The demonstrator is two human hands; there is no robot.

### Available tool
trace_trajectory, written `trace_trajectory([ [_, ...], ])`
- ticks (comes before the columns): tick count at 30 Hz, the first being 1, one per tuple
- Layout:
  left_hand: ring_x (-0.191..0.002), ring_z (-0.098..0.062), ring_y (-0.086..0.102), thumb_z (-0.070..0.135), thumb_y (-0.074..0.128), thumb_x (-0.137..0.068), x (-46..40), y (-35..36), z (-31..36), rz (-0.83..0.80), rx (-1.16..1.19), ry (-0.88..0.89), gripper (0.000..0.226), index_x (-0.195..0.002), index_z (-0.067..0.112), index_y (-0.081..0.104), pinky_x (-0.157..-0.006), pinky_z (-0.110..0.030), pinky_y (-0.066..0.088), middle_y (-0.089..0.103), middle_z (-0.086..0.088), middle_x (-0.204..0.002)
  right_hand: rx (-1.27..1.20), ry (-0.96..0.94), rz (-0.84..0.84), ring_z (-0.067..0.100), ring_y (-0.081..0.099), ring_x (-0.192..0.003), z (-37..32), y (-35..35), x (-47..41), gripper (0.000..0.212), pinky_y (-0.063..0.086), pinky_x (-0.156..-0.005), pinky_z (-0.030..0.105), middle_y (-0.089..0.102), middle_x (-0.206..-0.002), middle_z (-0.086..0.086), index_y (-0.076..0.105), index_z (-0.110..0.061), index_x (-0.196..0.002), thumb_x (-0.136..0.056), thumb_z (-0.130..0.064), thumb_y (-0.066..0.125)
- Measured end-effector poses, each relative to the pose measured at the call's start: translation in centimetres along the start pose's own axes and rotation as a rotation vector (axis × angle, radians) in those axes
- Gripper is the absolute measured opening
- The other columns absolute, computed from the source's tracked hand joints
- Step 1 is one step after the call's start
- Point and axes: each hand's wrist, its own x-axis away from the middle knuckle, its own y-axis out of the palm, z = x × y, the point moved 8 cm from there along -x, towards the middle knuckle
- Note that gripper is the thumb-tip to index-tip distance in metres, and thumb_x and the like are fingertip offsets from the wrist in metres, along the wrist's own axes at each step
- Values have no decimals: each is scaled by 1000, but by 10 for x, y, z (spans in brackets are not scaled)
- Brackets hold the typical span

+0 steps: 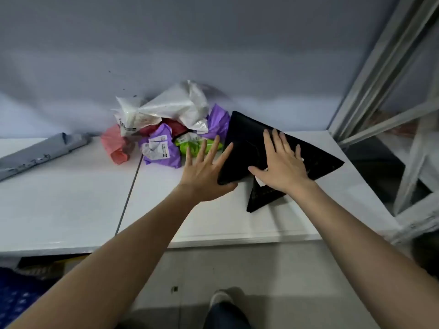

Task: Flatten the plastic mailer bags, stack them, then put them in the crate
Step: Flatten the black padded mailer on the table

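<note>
Fingers (276,141) of both hands splayed on black mailer (244,143); near corner hidden

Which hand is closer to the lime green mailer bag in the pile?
Left. The left hand has its fingertips reaching right up to the lime green mailer bag, while the right hand lies farther right, pressed flat on the black mailer bag.

A black mailer bag (247,143) lies nearly flat under the right grip (282,167), its near corner folded out below the wrist. Just beyond the left grip (204,172) sits a crumpled heap: white (166,108), purple (161,148), green (192,146), pink (114,146), possibly a red one. Far left lies a grey mailer (40,153).
</note>
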Motion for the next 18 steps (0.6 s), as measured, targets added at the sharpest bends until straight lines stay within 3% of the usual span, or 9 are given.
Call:
trace_trajectory([
  [5,-147,-30,-8,69,45,-81,-17,15,6,-18,-7,29,94,-148,36,-13,-114,-57,-2,-17,-1,-159,-22,24,29,22,-4,-149,5,6,-10,89,9,-117,52,-3,-161,7,-3,-14,-151,-90,-51,49],
  [13,-148,-25,5,60,51,-84,-13,-3,2,36,60,18,95,-149,32,-12,-117,-51,9,-9,-2,-160,-80,-6,60,27,17,-146,-3,-10,8,61,26,-116,43,19,-157,12,17,-9,-149,-97,-27,44],
  [15,-147,-24,13,57,53,-84,-7,-17,-1,71,86,17,94,-150,31,-9,-117,-48,17,-3,-3,-160,-82,-15,116,28,31,-139,-10,-22,18,54,33,-110,41,33,-151,12,26,-8,-146,-97,-25,43],
  [18,-144,-23,22,56,53,-85,10,-36,-4,94,114,3,90,-151,30,-3,-111,-44,28,6,0,-160,-86,-16,188,35,52,-117,-23,-42,34,41,44,-89,40,53,-129,15,39,-7,-135,-97,-23,42],
])
